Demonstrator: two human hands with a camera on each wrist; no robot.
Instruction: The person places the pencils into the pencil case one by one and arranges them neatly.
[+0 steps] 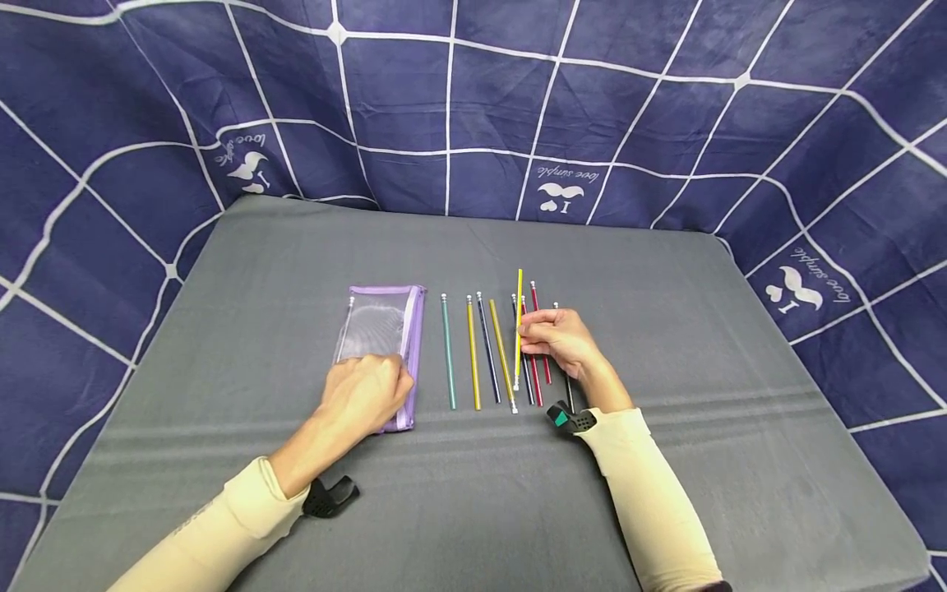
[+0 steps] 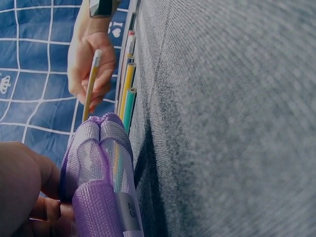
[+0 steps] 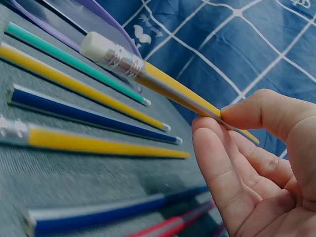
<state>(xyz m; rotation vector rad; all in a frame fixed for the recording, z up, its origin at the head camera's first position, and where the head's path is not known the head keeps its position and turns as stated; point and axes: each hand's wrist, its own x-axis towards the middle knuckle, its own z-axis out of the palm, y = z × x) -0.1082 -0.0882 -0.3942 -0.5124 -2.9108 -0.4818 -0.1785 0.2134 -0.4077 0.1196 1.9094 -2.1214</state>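
Note:
My right hand (image 1: 560, 339) pinches a yellow pencil (image 3: 177, 94) between thumb and fingers, raised above the row of pencils, its white eraser end toward me. My left hand (image 1: 367, 390) grips the near part of a purple-edged mesh pencil case (image 1: 412, 329), fingers curled at its side in the left wrist view. A pencil (image 1: 351, 308) shows inside along the case's left edge. Between the hands lie a teal pencil (image 1: 448, 353), a yellow pencil (image 1: 473, 353), a dark blue pencil (image 1: 488, 345) and another yellow pencil (image 1: 501, 349), whose eraser points toward me.
Red pencils (image 1: 548, 370) and a further dark blue one lie beneath and beside my right hand. A black pencil (image 1: 570, 395) is partly hidden by the right wrist. Grey cloth (image 1: 473, 493) covers the table; a blue checked curtain (image 1: 488, 107) hangs around its back and sides.

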